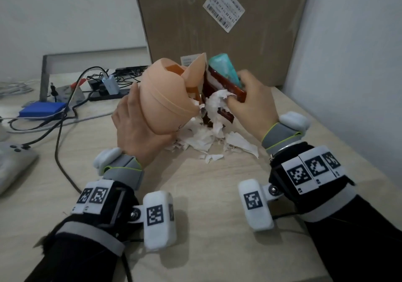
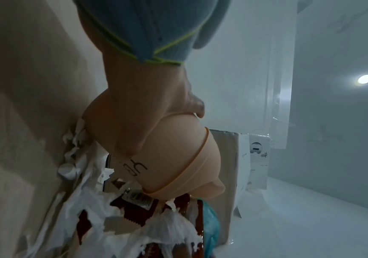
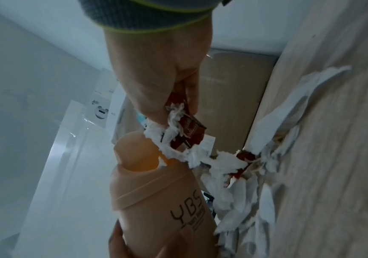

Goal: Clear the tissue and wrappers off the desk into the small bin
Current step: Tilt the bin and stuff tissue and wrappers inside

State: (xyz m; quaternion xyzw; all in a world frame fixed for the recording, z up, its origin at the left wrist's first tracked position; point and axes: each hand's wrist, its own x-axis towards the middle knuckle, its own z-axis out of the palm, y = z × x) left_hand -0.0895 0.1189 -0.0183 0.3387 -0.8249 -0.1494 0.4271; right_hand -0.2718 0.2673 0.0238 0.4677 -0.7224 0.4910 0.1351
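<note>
My left hand (image 1: 137, 127) grips a small peach bin (image 1: 165, 99) marked YBS, lifted off the desk and tilted with its swing lid toward the right. My right hand (image 1: 248, 101) pinches a dark red wrapper (image 1: 219, 81), a teal wrapper (image 1: 224, 66) and a wad of torn white tissue (image 1: 215, 101) right at the bin's mouth. More torn tissue (image 1: 202, 138) lies on the desk below. The left wrist view shows the bin (image 2: 178, 157) above the red wrapper (image 2: 138, 209). In the right wrist view the tissue (image 3: 171, 136) hangs by the bin's lid (image 3: 138, 151).
A large cardboard box (image 1: 217, 20) stands against the wall just behind the hands. At the back left are a power strip with chargers (image 1: 106, 86), a blue box (image 1: 41, 110) and loose cables (image 1: 58, 134). A grey device (image 1: 10, 157) lies at the left edge.
</note>
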